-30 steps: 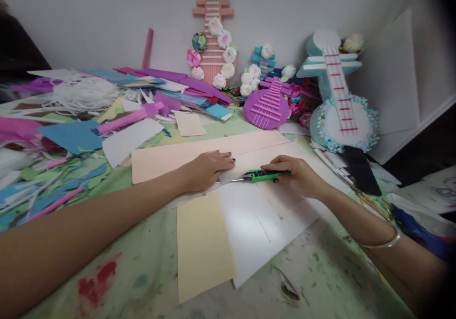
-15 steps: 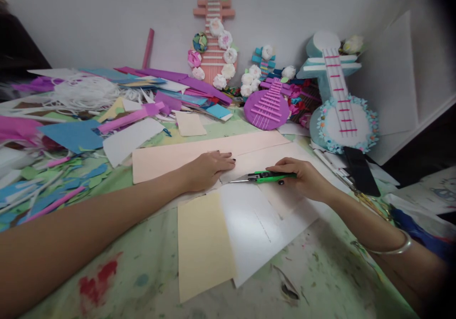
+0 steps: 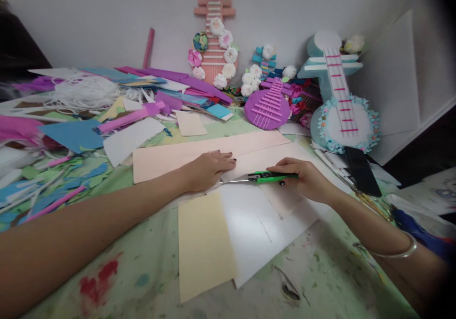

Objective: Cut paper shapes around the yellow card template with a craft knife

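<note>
My left hand lies flat on a pale pink sheet of paper, fingers stretched out to the right. My right hand is closed around a green box cutter. Its thin blade points left and lies along the paper's near edge, close to my left fingers. Beneath the pink sheet is a glossy white sheet, and a cream-yellow sheet lies beside it, nearer to me. A smaller pale pink piece rests on the white sheet below the cutter.
Coloured paper scraps and white string cover the left side. Decorated paper instruments, one pink, one purple, one pale blue, stand along the wall. A black phone and scissors lie at the right.
Almost nothing differs. The cutter and my right hand have shifted very slightly to the right; my left hand stays pressed on the pink paper.
</note>
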`<action>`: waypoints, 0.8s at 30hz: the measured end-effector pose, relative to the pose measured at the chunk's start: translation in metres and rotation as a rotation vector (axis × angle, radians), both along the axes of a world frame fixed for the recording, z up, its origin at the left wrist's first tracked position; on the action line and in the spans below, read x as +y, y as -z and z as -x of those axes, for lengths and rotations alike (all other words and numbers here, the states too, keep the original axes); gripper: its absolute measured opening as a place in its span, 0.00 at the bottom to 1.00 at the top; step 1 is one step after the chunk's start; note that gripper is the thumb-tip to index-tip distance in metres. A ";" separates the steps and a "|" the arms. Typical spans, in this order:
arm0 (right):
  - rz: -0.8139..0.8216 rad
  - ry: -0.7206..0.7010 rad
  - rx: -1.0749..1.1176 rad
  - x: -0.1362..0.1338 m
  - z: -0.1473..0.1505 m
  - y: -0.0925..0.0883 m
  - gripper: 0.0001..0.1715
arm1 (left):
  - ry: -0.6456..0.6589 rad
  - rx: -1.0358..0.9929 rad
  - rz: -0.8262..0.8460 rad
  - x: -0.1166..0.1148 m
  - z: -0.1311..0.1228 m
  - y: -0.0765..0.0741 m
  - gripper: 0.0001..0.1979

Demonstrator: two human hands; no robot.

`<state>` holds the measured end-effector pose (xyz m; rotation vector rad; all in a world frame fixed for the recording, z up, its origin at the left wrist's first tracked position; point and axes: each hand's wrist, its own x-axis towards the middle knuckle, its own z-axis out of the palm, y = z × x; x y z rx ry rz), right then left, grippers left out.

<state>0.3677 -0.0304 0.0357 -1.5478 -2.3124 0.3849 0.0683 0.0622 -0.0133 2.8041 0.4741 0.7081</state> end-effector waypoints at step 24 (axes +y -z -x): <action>0.038 -0.006 0.013 -0.001 0.008 -0.001 0.28 | -0.008 0.009 0.011 -0.001 0.000 0.000 0.19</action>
